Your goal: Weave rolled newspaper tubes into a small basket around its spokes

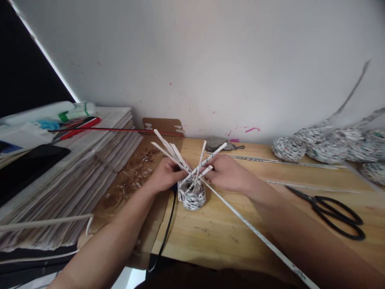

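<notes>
A small round basket (194,198) woven from rolled newspaper stands on the wooden table, several paper stakes (177,154) fanning up out of its rim. On its left side my left hand (167,174) is closed around the stakes and the upper edge. Opposite it, my right hand (225,172) has its fingers bent in at the rim among the paper tubes; what exactly they pinch is partly hidden. One long paper tube (249,226) runs from the rim, below my right forearm, toward the lower right.
Black-handled scissors (333,210) lie at the right. Several woven paper pieces (319,146) sit at the back right near loose paper tubes (270,160). A tall newspaper stack (99,168) with a phone (36,168) on it fills the left. A grey cloth (219,143) lies by the wall.
</notes>
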### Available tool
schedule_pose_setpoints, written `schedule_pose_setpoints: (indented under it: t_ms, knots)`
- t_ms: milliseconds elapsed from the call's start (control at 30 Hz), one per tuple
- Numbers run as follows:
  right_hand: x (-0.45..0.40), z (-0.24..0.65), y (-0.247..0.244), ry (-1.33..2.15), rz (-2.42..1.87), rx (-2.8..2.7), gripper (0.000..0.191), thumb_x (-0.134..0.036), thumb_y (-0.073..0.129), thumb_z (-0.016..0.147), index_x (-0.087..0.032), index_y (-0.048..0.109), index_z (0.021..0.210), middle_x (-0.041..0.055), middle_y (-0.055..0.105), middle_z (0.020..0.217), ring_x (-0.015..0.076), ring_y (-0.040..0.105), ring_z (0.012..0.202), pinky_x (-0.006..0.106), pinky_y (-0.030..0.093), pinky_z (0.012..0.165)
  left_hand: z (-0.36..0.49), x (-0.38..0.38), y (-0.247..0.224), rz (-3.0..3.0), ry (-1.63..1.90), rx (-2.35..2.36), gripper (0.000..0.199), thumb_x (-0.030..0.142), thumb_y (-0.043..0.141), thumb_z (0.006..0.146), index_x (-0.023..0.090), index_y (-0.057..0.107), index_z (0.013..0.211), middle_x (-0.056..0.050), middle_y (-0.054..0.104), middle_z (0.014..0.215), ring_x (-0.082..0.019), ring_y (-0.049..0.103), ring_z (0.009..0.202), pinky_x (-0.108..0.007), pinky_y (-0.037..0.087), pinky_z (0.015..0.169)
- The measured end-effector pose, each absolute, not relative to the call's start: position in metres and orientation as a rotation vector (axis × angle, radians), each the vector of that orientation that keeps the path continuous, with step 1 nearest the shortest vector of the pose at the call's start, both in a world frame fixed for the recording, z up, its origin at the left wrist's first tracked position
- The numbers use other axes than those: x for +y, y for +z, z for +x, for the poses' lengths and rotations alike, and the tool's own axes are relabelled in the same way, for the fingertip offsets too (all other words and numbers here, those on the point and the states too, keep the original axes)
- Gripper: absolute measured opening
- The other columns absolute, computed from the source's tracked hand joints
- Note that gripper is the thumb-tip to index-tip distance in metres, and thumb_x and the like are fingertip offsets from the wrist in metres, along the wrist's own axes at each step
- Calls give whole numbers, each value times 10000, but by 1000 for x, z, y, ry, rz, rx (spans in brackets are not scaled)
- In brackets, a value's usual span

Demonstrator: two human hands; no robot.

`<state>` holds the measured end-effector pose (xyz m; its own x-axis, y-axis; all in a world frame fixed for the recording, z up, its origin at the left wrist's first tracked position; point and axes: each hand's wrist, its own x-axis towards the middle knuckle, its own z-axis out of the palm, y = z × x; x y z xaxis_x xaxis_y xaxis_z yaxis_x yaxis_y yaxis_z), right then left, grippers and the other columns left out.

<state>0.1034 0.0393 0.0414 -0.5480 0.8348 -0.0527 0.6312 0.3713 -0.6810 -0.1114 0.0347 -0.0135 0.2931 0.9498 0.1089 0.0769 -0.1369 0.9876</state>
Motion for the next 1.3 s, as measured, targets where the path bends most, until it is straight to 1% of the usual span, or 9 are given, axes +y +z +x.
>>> schedule_pose_setpoints:
  t_ms: [167, 300, 633, 800, 867, 933, 1100, 1167, 1300]
  knots:
    - [47, 106, 45, 1428, -1359, -2008, 322, -282, 461, 959, -144, 678, 766, 42, 668, 667, 113, 584, 559, 226, 454, 539, -112, 35, -14, 1472, 1033, 966, 257, 327, 866, 632, 134, 755, 761, -63, 758, 718, -165, 670, 622, -243, 524, 605]
    - [43, 100, 49, 1477, -1373, -2029, 287, -215, 499, 940, -165, 688, 730, 25, 690, 681, 103, 588, 575, 202, 445, 544, -112, 34, -17, 1468, 1028, 946, 256, 316, 865, 636, 132, 754, 776, -69, 763, 741, -176, 682, 652, -253, 534, 628]
    - [39, 98, 35, 777, -1307, -2342, 225, -182, 558, 871, -175, 701, 697, 9, 649, 622, 128, 520, 555, 266, 353, 562, -110, 35, -17, 1474, 1055, 924, 209, 235, 861, 643, 131, 735, 773, -38, 747, 712, -136, 641, 624, -224, 509, 629]
    - [36, 108, 45, 310, -1053, -2212, 195, -221, 508, 942, -173, 695, 915, 68, 703, 877, 184, 614, 818, 303, 432, 754, -109, 38, -18, 1461, 1110, 943, 193, 274, 832, 665, 138, 721, 745, -28, 718, 673, -147, 628, 609, -247, 508, 622]
    - [31, 115, 45, 208, -1069, -2100, 203, -251, 506, 953, -172, 681, 889, 64, 687, 849, 186, 608, 815, 317, 435, 771, -109, 38, -18, 1473, 1110, 969, 177, 290, 800, 694, 142, 716, 741, -28, 712, 672, -149, 625, 603, -251, 504, 609]
    - [23, 125, 38, 378, -1121, -2035, 202, -277, 520, 943, -180, 671, 849, 39, 669, 786, 168, 598, 736, 311, 447, 725, -110, 37, -19, 1518, 1109, 1032, 161, 289, 774, 716, 143, 719, 757, -35, 719, 699, -153, 632, 621, -250, 501, 606]
    - [-6, 150, 1, 1638, -1182, -1735, 288, -399, 647, 861, -166, 627, 1029, 2, 644, 719, 153, 619, 612, 273, 502, 540, -105, 33, -20, 1539, 1129, 1136, 153, 278, 756, 716, 140, 710, 764, -36, 715, 707, -147, 621, 609, -239, 485, 583]
    - [-16, 154, -10, 1778, -1121, -1643, 367, -437, 731, 803, -174, 632, 1039, -1, 645, 746, 139, 629, 624, 238, 495, 517, -99, 31, -20, 1513, 1152, 1115, 142, 264, 751, 708, 138, 692, 740, -28, 701, 686, -139, 609, 596, -231, 477, 574]
    - [-22, 154, -19, 1736, -1119, -1422, 461, -600, 605, 867, -169, 668, 1015, 42, 663, 871, 118, 646, 647, 207, 485, 496, -82, 25, -16, 1497, 1126, 1070, 149, 269, 736, 707, 141, 660, 712, -4, 662, 622, -122, 577, 544, -223, 464, 548]
